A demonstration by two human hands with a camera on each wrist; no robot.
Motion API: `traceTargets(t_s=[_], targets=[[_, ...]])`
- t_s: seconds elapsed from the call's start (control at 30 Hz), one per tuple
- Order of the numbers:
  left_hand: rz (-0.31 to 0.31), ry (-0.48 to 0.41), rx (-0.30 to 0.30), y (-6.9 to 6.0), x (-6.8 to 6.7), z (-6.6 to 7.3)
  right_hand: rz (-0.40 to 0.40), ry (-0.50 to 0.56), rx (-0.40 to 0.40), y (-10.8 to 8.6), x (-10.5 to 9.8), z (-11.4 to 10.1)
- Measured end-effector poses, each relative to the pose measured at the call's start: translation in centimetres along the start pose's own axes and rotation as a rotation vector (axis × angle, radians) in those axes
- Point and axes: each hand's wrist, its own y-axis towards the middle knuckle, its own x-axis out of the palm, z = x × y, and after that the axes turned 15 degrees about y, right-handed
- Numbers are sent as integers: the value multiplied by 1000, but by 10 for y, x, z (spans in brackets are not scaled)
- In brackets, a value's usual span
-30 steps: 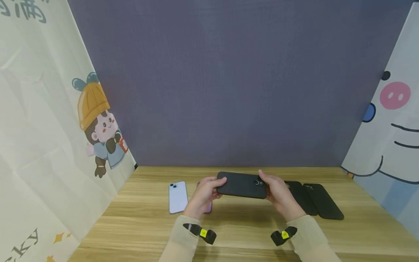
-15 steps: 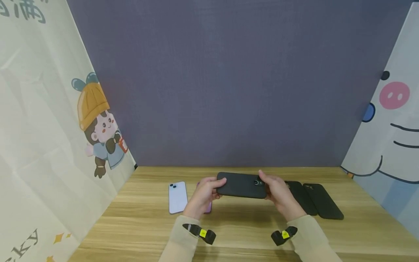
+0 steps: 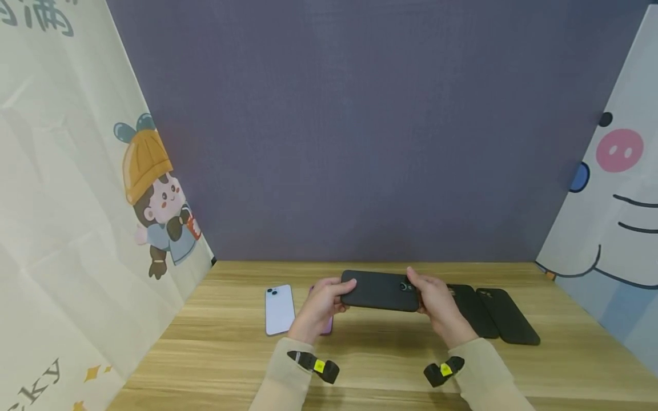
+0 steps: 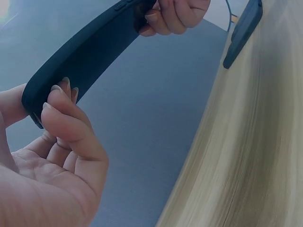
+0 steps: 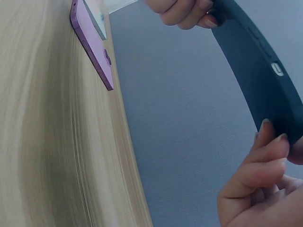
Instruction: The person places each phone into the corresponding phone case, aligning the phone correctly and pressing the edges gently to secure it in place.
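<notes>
A phone in a black case [image 3: 377, 291] is held up sideways above the wooden table, back side up, with its camera lenses at the right end. My left hand [image 3: 320, 302] pinches its left end, thumb on top and fingers beneath. At the other end my right hand [image 3: 441, 305] grips it beside the lenses, thumb along the top edge. Both wrist views show the dark underside of the cased phone [image 4: 94, 56] and curled fingertips [image 4: 59, 106] against it. A small pale side cutout [image 5: 277, 69] shows in the case's edge in the right wrist view.
A pale blue-white phone [image 3: 279, 311] lies left on the table [image 3: 221, 365]. Next to it a purple phone [image 5: 92, 45] is mostly hidden behind my left hand in the head view. Two black phone cases [image 3: 508, 317] lie side by side at right. A grey-blue panel [image 3: 360, 142] stands behind.
</notes>
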Motion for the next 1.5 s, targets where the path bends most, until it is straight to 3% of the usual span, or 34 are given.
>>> traceTargets(t_s=[0.2,0.6,0.77,1.13,1.27,1.5], targets=[[-14,8,3,-1,1,1,31,23,2,-1,2,0],[65,-21,-11,0,-2,3,-59,53,50,-2,2,3],[100,-63,-26,1,-2,4,-130,74,68,-4,1,2],[231,-151,-15,2,-1,5,-372,109,89,-5,3,2],[223,-157,-18,3,-1,4,-380,143,89,-4,3,3],[165,-175,-28,4,-2,2,-327,231,76,-4,3,3]])
